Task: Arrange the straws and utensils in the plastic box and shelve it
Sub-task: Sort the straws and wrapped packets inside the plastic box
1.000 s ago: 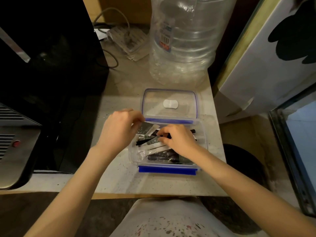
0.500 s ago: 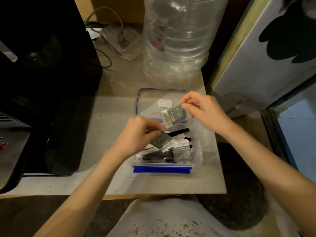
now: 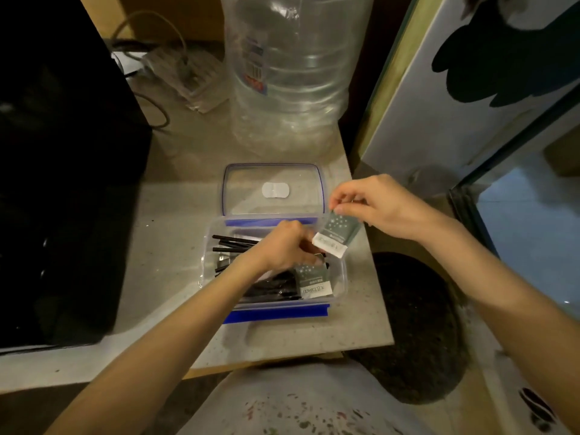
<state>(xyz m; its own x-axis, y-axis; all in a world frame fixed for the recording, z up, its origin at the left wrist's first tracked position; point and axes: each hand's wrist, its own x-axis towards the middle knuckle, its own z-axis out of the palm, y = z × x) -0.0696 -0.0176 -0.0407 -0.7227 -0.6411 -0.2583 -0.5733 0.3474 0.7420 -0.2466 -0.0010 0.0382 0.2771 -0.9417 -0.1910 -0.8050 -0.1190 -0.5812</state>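
A clear plastic box (image 3: 342,279) with blue clips stands open on the counter, its lid (image 3: 273,171) folded back behind it. Black straws (image 3: 230,243) and dark wrapped utensils lie inside, with a grey-green packet (image 3: 312,279) at the right end. My left hand (image 3: 282,246) reaches down into the box, fingers closed among the contents; what it grips is hidden. My right hand (image 3: 376,204) pinches a second grey-green packet (image 3: 337,235) by its top edge, hanging just above the box's right rim.
A large clear water jug (image 3: 292,70) stands right behind the lid. A black appliance (image 3: 62,183) fills the left side. Cables and a power strip (image 3: 185,76) lie at the back. A white panel (image 3: 470,89) rises at the right, with a dark round mat (image 3: 414,324) below the counter edge.
My right hand has carried its packet from over the lid to the right, past the box's rim. My left hand has pushed further right inside the box, uncovering the straws at the left.
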